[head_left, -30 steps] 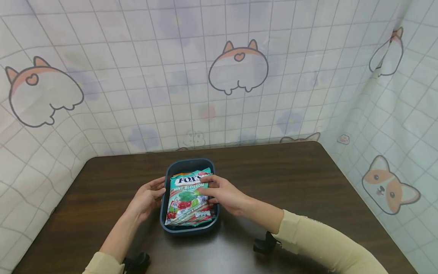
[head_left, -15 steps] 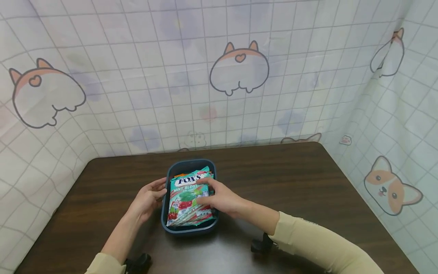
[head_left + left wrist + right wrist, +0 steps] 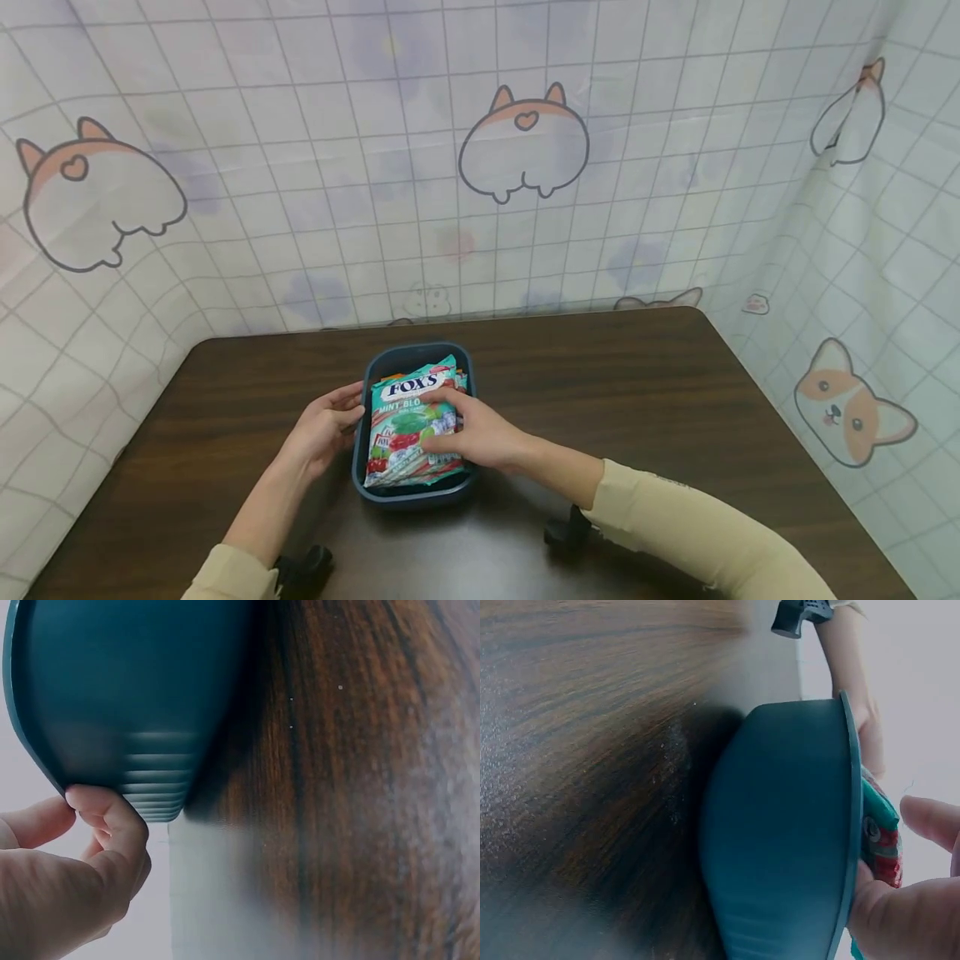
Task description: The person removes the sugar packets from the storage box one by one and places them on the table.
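Observation:
A dark blue-teal plastic bin (image 3: 414, 499) stands on the table and contains several candy bags. The top one is a teal Fox's candy bag (image 3: 405, 421), slightly tilted, with its right side partly under my right hand (image 3: 487, 433). That hand reaches over the bin's right rim, thumb and forefinger spread apart across the bag. In the right wrist view, a fingertip stands off the candy bag (image 3: 883, 844) and the thumb dips over the rim. My left hand (image 3: 318, 433) pinches the bin's left rim; the left wrist view shows thumb and finger at the edge of the bin (image 3: 135, 682).
The dark brown wooden table (image 3: 600, 400) extends around the bin. A white gridded cloth (image 3: 525, 258) with cartoon corgis hangs behind and at both sides. Black wrist devices (image 3: 567, 528) sit under both forearms.
My right hand has slid a little left across the top candy bag, covering more of its lettering. The bag has turned slightly. My left hand stays on the bin's rim.

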